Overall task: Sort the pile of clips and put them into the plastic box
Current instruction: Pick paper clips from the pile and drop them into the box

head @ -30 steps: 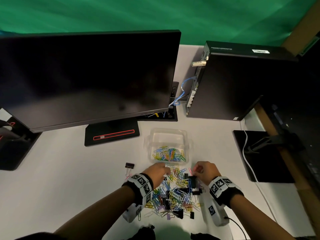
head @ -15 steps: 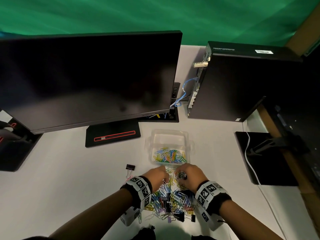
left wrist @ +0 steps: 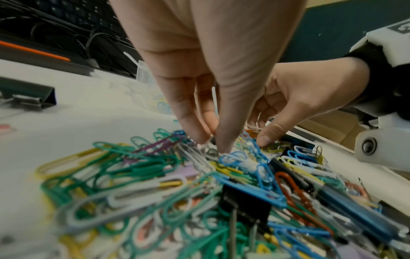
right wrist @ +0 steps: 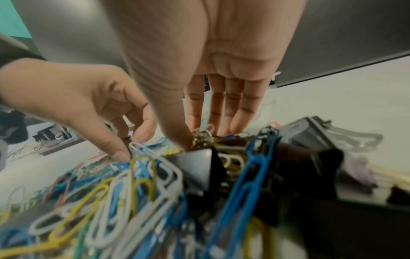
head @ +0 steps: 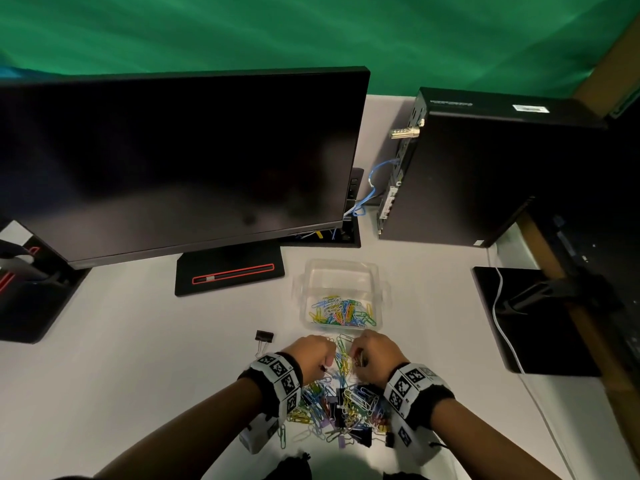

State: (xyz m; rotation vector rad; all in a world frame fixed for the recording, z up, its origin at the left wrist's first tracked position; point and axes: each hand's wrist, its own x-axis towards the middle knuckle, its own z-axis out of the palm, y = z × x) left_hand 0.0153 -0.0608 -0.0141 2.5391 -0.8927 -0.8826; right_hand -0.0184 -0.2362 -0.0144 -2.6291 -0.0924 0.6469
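Paper clip pile (head: 341, 407): left hand (head: 309, 353) fingertips pinch into it, maybe on a clip; right hand (head: 375, 351) digs alongside, grip unclear. Plastic box (head: 341, 271) just beyond.

- No words, brand names or numbers can be read anywhere.
- The upright black desktop computer case (head: 485, 168), at 1 o'clock from the clear plastic box (head: 341, 271), carries a line of pale lettering along its top edge, too small to make out.
- The same case bears a small white rectangular sticker (head: 531, 108) on its top, at 2 o'clock from that lettering; its print is blurred.
- The white wrist bands (head: 278, 374) show black-and-white square code markers, patterns rather than readable text.
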